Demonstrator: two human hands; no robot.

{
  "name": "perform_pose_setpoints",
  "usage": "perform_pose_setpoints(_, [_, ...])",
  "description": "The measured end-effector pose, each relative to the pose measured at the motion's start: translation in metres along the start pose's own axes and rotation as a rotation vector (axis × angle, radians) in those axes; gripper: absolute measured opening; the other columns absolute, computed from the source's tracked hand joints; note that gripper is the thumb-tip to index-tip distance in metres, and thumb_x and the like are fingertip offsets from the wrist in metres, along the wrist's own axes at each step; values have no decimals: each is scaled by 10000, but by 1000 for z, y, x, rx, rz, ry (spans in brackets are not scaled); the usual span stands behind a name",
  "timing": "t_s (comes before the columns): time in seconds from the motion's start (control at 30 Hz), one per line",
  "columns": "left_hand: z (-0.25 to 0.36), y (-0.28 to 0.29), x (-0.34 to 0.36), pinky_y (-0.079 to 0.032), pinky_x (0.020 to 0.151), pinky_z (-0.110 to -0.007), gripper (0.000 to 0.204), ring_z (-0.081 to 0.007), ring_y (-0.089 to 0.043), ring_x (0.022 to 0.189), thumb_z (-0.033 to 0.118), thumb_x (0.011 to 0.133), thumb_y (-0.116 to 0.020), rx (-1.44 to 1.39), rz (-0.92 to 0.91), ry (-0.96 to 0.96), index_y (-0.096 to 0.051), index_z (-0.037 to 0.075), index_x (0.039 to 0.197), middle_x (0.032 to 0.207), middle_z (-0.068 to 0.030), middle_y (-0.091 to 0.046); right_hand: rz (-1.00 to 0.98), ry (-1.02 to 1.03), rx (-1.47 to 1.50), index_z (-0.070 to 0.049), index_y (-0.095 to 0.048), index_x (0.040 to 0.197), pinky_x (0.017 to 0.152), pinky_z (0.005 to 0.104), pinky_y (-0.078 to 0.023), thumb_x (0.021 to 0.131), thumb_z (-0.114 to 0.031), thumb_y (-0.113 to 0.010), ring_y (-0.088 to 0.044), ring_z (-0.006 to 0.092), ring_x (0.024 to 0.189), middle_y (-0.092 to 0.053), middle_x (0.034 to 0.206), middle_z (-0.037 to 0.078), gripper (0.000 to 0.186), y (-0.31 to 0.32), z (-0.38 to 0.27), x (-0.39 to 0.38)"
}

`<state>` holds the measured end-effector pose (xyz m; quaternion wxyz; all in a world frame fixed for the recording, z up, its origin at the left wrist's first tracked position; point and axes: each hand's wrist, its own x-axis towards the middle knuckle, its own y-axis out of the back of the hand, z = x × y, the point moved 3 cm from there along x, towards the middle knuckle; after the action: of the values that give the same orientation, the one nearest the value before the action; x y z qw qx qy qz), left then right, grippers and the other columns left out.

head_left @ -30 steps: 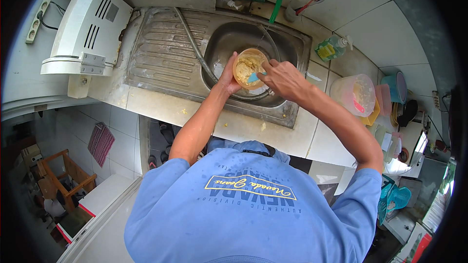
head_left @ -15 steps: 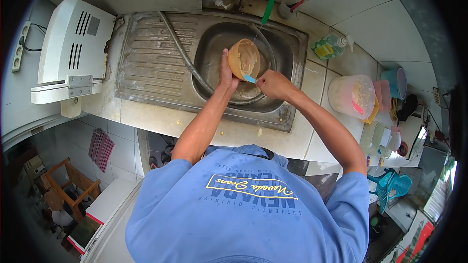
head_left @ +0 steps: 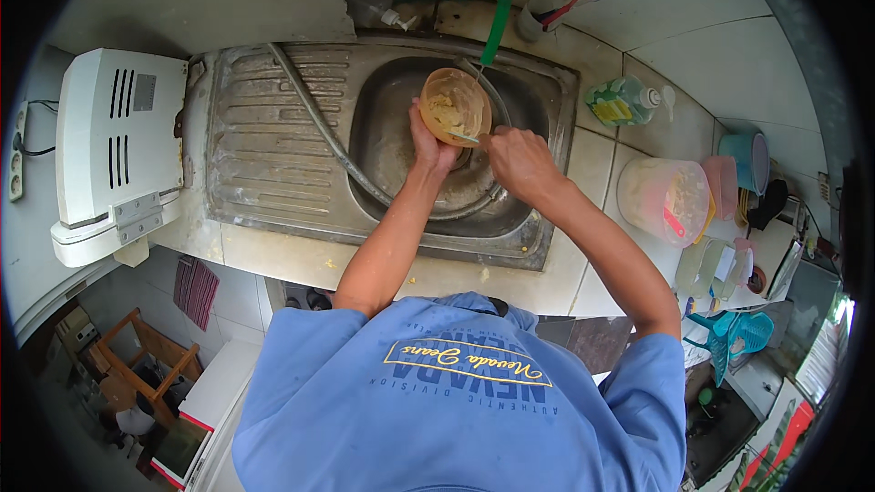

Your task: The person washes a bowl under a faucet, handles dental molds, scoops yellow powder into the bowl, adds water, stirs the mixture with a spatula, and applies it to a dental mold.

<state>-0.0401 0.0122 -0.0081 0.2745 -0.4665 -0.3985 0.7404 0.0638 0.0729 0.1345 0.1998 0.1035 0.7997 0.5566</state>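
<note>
Over the sink basin (head_left: 390,118), my left hand (head_left: 432,140) is wrapped round the side of an orange plastic bowl (head_left: 475,102). The bowl is tilted so its inside faces up, and a pale, lumpy mush (head_left: 445,113) clings within. My right hand (head_left: 522,162) grips a slim light-blue utensil (head_left: 464,137), whose tip reaches just inside the near rim; its end is too small to name. A green hose (head_left: 496,31) on the tap points down at the bowl's far edge, with a thin trickle of water below it.
A grey hose (head_left: 319,118) crosses the ribbed drainboard (head_left: 273,141) and loops through the basin. Right of the sink stand a green soap bottle (head_left: 623,102) and a pinkish tub (head_left: 663,200). A cup with toothbrushes (head_left: 533,20) stands behind; a white appliance (head_left: 118,132) is at left.
The utensil has turned edge-on and its tip now sits inside the bowl's rim. The bowl has tipped so more of the mush shows. The whole view has shifted slightly.
</note>
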Motion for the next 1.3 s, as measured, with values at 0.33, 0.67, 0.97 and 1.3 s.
perform_pose_setpoints(0.33, [20,5,-44,-468,964,-428,554,-251,-567,1118,513,981,-326,49,-63,3,-502,72,1267,1204,-103,-585,-31,46,-30,26,-650,752,645,464,-541,746,-31,-560,-666,383,750,-641,827,234,106,3,-13,-18])
perform_pose_setpoints(0.67, [14,6,-83,-465,971,-441,549,-265,-558,1136,502,975,-342,4,-88,-20,-496,75,1283,1225,-110,-577,82,93,-114,31,-638,766,588,443,-544,745,-40,-575,-672,364,693,-642,806,229,97,6,-40,-41])
perform_pose_setpoints(0.97, [-1,-2,-95,-465,972,-437,518,-261,-558,1132,471,957,-394,28,-179,-43,-509,73,1268,1212,-111,-584,235,59,-166,31,-652,777,582,418,-554,759,-47,-582,-678,358,694,-649,808,225,106,18,-57,-69])
perform_pose_setpoints(1.3, [-35,-22,-114,-458,981,-429,552,-254,-549,1143,530,931,-444,3,-184,-19,-523,98,1266,1227,-83,-581,247,9,-48,42,-645,748,599,436,-554,748,-18,-577,-679,366,709,-648,777,233,90,14,-45,-118])
